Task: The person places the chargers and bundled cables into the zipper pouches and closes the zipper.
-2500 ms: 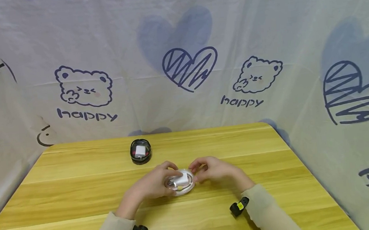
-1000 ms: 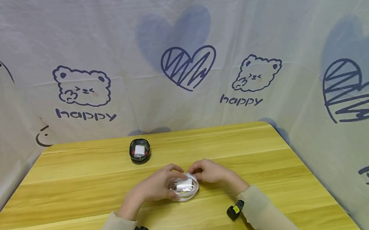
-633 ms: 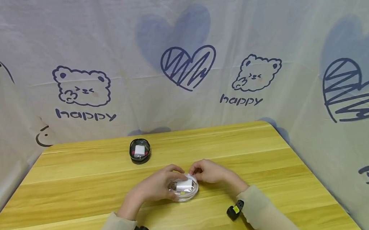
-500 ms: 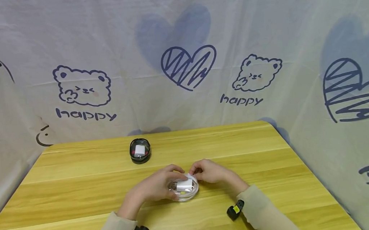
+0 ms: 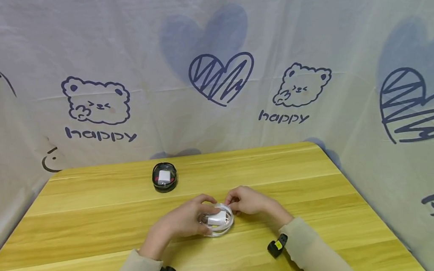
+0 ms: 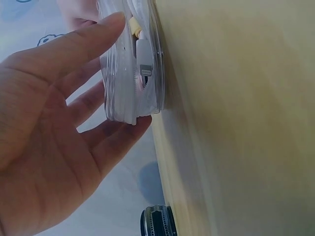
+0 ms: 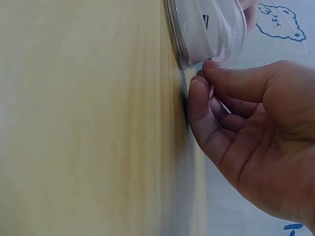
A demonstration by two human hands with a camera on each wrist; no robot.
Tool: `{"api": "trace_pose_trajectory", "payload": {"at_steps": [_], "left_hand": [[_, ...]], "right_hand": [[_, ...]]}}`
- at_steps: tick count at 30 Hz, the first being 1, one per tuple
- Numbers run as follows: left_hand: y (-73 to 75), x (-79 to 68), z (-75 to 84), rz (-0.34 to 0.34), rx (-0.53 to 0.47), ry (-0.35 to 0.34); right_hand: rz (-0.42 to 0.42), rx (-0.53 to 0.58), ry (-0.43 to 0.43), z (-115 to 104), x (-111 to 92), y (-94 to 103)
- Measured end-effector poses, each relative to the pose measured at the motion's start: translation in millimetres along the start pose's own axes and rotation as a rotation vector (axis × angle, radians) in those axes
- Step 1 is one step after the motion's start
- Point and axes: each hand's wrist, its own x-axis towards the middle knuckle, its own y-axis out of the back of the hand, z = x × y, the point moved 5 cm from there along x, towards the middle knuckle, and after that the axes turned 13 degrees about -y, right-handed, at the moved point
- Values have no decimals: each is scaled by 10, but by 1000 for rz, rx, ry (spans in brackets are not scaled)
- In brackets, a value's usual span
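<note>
A round clear plastic case (image 5: 217,220) stands on the table, with a coiled white cable and a white charger plug (image 5: 217,218) inside. In the left wrist view the cable's metal-tipped connector (image 6: 144,61) shows through the case wall. My left hand (image 5: 188,217) grips the case from its left side, thumb on the near side and fingers round the far side. At the case's right edge my right hand (image 5: 248,200) pinches the rim between thumb and forefinger, the other fingers curled in. What exactly sits between those fingertips is mostly hidden.
A second round case (image 5: 164,177), dark-rimmed with a white plug inside, stands farther back to the left on the wooden table (image 5: 300,171). Behind and beside the table hangs a printed white cloth (image 5: 149,51).
My right hand's spread fingers have drawn together into a pinch at the rim. The case has shifted slightly right and turned a little. Over the last half second both hands barely move.
</note>
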Motion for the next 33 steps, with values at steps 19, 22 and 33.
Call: {"api": "trace_pose_trajectory", "payload": {"at_steps": [19,22,33], "left_hand": [[-20,9,-30,4,43,-8],[-15,3,-34,7,25,2],[-9,30,-20,12,89,-32]], "right_hand": [[-81,11,-37,51,-61,74],[-67,14,-37,47,-57,71],[70,-13,-3,-52,-16,16]]}}
